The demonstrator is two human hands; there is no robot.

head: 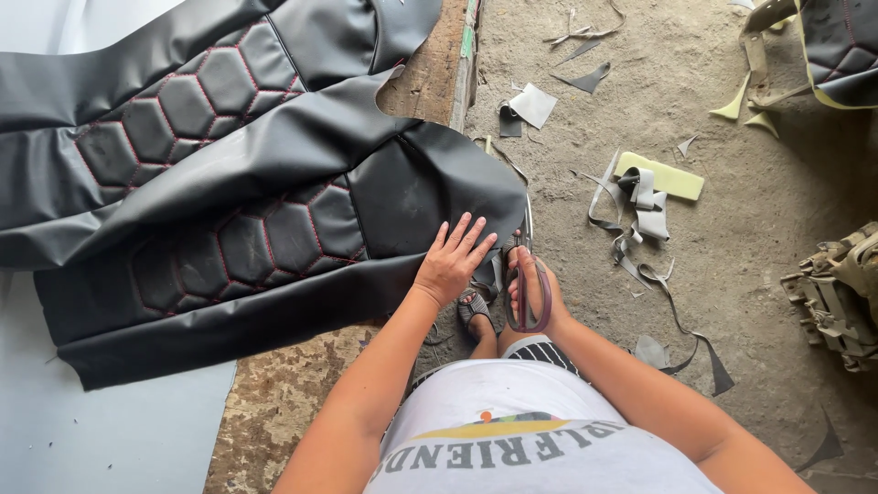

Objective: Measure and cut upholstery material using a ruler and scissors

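Across the tabletop [302, 384], a worn wooden board partly covered at its left by a pale sheet [110, 430], lies a large black seat cover [229, 183] of smooth leatherette with hexagon panels stitched in red; it spreads from the far left edge to the right edge, where one flap hangs over toward the floor. Beyond that right edge, the dusty concrete floor [732, 274] carries grey strips and offcuts [631, 229], a yellow foam block [660, 176] and, at the far right, a beige plastic part [837, 293]. Near the right edge of the tabletop, the left hand [451, 261] rests flat on the overhanging flap with its fingers spread apart, pressing the material down. Just beside it, the right hand [530, 293] is closed through the dark red handles of a pair of scissors [524, 274] (the blades point away from the person), which meet the flap's edge at the tabletop's right side. Below the hands a sandalled foot [476, 311] shows on the floor.
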